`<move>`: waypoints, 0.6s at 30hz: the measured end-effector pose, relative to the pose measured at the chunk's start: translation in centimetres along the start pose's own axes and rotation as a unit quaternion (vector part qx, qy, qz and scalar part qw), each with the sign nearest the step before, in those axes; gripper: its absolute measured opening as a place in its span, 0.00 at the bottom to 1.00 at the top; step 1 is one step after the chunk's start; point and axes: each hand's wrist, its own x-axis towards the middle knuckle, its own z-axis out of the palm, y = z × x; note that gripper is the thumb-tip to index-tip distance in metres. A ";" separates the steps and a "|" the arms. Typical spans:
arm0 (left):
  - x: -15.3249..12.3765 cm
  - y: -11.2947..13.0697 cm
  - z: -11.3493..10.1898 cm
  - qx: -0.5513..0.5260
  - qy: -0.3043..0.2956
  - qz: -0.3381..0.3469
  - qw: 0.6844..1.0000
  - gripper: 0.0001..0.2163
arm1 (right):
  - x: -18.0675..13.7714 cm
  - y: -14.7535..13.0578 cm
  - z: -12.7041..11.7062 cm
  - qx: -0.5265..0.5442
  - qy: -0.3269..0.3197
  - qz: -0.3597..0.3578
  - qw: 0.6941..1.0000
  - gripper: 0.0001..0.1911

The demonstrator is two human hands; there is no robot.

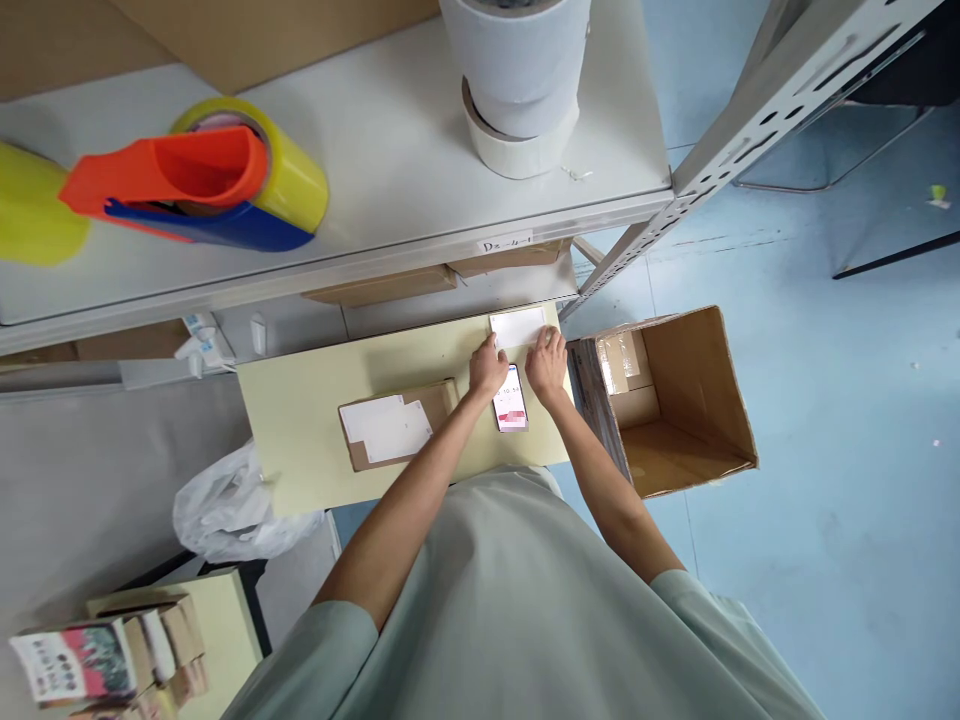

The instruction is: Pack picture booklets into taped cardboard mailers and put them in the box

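A white rectangular card (517,326) lies at the far right end of the cream-coloured table. My left hand (488,369) is closed at its lower left corner, with the thumb turned inward. At the lower right corner, the curled fingers of my right hand (547,362) grip the edge. Between my wrists a phone (511,400) lies face up with its screen lit, showing digits and a red band. To the left, white paper pieces (391,430) rest on a flat brown cardboard piece (440,401).
A grey metal shelf (390,130) runs above the table (300,420), holding tape rolls (296,170), an orange-and-blue tape dispenser (187,180) and white rolls (525,80). An open cardboard box (686,400) stands right. A plastic bag (225,510) and books (90,660) are left.
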 end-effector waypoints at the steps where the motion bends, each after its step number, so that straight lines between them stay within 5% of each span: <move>1: -0.1 0.4 -0.2 0.010 0.016 -0.003 1.000 0.21 | 0.0 0.0 0.0 -0.001 0.000 0.000 1.000 0.31; 9: 1.0 2.7 -1.7 -0.004 0.063 -0.039 0.997 0.08 | -0.3 0.5 -0.3 -0.017 0.005 -0.017 1.000 0.30; 18: 1.7 1.1 -1.2 -0.049 0.045 -0.081 0.995 0.10 | 0.9 1.5 -0.7 0.029 -0.012 -0.019 0.999 0.26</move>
